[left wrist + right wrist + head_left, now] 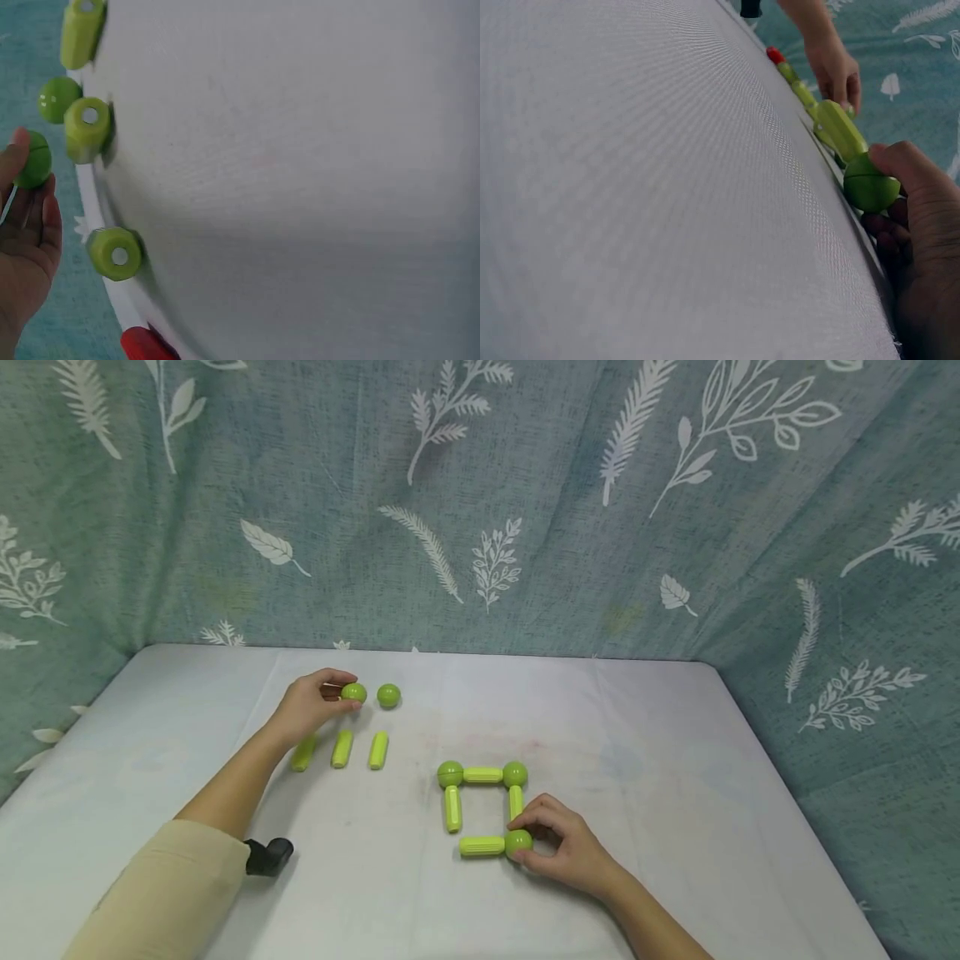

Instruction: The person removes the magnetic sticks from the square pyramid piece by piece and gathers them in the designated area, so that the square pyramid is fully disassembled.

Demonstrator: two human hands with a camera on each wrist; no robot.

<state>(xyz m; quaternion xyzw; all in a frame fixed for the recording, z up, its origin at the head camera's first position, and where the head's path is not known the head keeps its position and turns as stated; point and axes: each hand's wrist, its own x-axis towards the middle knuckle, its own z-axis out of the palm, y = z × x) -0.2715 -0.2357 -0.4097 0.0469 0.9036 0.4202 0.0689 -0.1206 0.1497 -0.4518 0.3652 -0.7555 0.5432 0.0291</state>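
Note:
My left hand [309, 703] pinches a green ball [354, 692] between thumb and fingers at the far left of the table. Just right of it sits another green ball [388, 696]. Three yellow-green rods [378, 750] lie nearer me, one partly behind the left arm. My right hand [567, 850] grips the green ball [518, 844] at the near right corner of a frame of balls and rods. That ball meets a bottom rod [482, 846] and a right-side rod [516, 800]. A left-side rod [453, 810] hangs off the far left ball [451, 774], its near end apart from the bottom rod.
A red piece [148, 345] shows at the edge of the left wrist view; the left arm hides that spot in the head view. White cloth covers the table [675, 777]. A patterned green curtain [540, 552] stands behind and beside it.

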